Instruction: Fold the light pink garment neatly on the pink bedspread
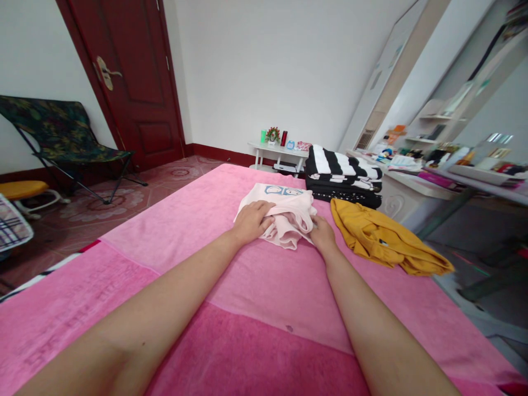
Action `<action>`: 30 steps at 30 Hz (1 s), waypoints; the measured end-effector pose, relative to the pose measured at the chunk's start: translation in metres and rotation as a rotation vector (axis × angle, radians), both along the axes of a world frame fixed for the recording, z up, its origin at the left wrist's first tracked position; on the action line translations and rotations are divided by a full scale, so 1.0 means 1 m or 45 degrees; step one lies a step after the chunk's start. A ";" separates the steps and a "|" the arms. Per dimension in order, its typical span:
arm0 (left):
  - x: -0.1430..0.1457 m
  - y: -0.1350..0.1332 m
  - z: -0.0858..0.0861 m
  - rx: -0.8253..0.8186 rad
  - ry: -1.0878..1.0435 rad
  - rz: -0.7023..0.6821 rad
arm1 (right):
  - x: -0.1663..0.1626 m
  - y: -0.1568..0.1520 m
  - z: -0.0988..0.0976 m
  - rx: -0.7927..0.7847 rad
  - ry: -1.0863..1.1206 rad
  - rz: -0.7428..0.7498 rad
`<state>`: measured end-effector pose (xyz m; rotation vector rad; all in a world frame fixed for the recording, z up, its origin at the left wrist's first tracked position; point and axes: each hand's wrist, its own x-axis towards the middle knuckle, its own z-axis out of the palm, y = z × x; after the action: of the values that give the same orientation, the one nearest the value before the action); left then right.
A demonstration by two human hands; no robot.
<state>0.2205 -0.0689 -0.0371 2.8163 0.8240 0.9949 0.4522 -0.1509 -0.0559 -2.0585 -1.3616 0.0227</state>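
Observation:
A pale pink shirt (284,212) with a blue-and-white print lies partly folded on the pink bedspread (289,291). My left hand (252,221) rests flat on its left side, fingers stretched out and thumb apart on the fabric. At the right edge of the shirt, my right hand (323,234) grips the cloth, its fingertips partly hidden by it. The near side of the shirt is bunched into loose folds between both hands. To the right of my right hand lies a crumpled mustard-yellow garment (388,239).
Behind the shirt sits a stack of folded black-and-white striped cloth (344,170). A low white table (264,148) with small items stands against the wall. On the right is a cluttered dressing table (412,181). A camouflage folding chair (61,132) stands left, near the red door (136,82).

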 end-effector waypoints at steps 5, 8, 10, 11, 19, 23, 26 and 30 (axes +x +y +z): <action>0.000 0.000 -0.001 -0.007 -0.016 0.000 | 0.001 0.000 0.000 0.010 0.000 0.021; -0.001 0.002 -0.002 0.007 -0.031 -0.019 | 0.001 0.000 0.000 0.022 0.007 0.026; -0.001 0.002 -0.002 0.016 -0.039 -0.024 | 0.001 0.000 0.000 0.033 0.013 0.027; -0.001 0.002 -0.003 0.016 -0.041 -0.024 | 0.001 0.000 0.000 0.039 0.017 0.027; -0.001 0.001 -0.001 -0.012 -0.017 -0.007 | 0.002 0.001 -0.002 0.048 0.028 0.022; -0.001 0.001 -0.001 0.001 -0.019 -0.010 | 0.002 0.000 -0.001 0.039 0.032 0.017; -0.001 0.001 -0.001 0.014 -0.022 -0.014 | 0.002 0.001 -0.002 0.030 0.025 0.014; -0.001 0.000 -0.001 0.021 -0.016 -0.013 | 0.003 0.002 -0.003 0.020 0.008 0.017</action>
<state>0.2197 -0.0686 -0.0378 2.8221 0.8033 1.0220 0.4555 -0.1492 -0.0585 -2.0344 -1.3675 0.0242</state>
